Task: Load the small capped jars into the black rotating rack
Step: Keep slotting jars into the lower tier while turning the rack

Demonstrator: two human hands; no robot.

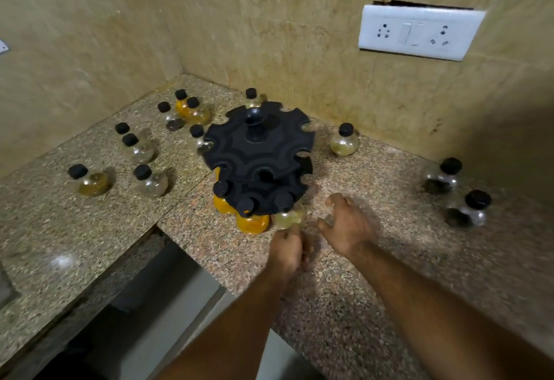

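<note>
**A:** What is sitting on the counter?

**B:** A black two-tier rotating rack is standing near the corner of a speckled granite counter. Three capped jars are hanging in its lower tier on the near side: two orange-filled jars and a pale jar at the right. The upper tier's slots are showing empty from here.

**A:** What are the hands doing?

**B:** The left hand is reaching up to the pale jar, fingertips touching or nearly touching its underside; motion blur is hiding whether it is gripping, so I cannot tell. The right hand is hovering just right of the rack, fingers spread and loosely curled, holding nothing.

**A:** Where are the other jars waiting?

**B:** Several black-capped jars are standing to the left of the rack, some clear, some amber. One is peeking from behind the rack, one is standing to its right, and two dark-filled jars are sitting far right. A white socket panel is hanging on the wall.
</note>
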